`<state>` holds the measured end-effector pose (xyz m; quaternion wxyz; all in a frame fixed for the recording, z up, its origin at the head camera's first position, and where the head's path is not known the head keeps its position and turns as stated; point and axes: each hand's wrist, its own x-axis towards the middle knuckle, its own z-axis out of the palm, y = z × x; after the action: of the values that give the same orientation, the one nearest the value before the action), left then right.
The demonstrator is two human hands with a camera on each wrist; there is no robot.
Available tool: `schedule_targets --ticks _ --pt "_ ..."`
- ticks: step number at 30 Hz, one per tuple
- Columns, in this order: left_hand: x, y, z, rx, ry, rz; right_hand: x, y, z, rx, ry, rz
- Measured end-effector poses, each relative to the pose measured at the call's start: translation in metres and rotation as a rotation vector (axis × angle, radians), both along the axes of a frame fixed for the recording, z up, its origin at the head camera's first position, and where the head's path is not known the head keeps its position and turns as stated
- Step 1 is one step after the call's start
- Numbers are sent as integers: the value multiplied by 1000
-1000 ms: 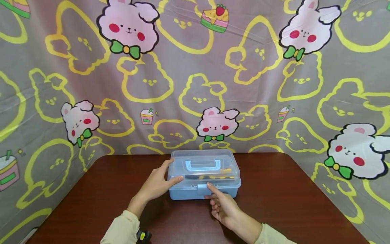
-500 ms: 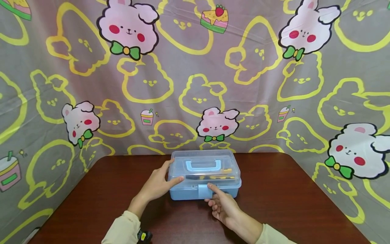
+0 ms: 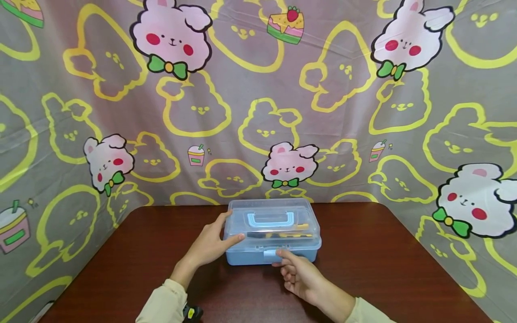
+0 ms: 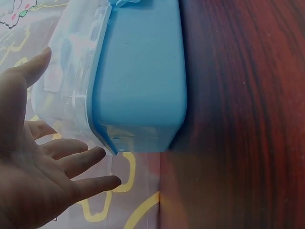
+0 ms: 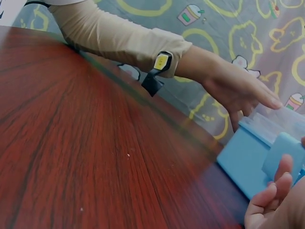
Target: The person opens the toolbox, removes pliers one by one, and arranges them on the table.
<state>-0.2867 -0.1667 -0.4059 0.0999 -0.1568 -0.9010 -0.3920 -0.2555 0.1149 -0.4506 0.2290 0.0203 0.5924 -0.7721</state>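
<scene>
A light-blue storage box (image 3: 246, 259) with a clear lid (image 3: 278, 205) stands on the table, its lid down over the base. On top is a pale blue carry handle (image 3: 270, 224). Yellow-and-black items (image 3: 299, 235) show through the plastic. My left hand (image 3: 208, 244) is at the lid's left side, thumb over the front corner and fingers spread along the end, as the left wrist view also shows. At the front, my right hand (image 3: 303, 276) pinches the blue latch (image 3: 269, 256) between thumb and index finger. In the right wrist view the latch (image 5: 281, 155) stands out from the front wall.
The dark red-brown wooden table (image 3: 363, 264) extends around the box. Behind and at both sides hangs a grey curtain (image 3: 339, 107) with cartoon rabbits. A black strap device with a yellow label (image 5: 162, 62) sits on the left wrist.
The latch first hangs lower at half a second ago, and now its lower edge is tilted outward. My right thumb has moved slightly down with it. The left hand keeps its place.
</scene>
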Motion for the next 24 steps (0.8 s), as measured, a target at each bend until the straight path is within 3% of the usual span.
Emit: schedule_targets --ticks 10,24 --pt "2 -1 0 -11 -15 -4 2 6 -6 -12 52 87" --pt "2 -2 2 -18 -14 0 5 2 0 71 63 62"
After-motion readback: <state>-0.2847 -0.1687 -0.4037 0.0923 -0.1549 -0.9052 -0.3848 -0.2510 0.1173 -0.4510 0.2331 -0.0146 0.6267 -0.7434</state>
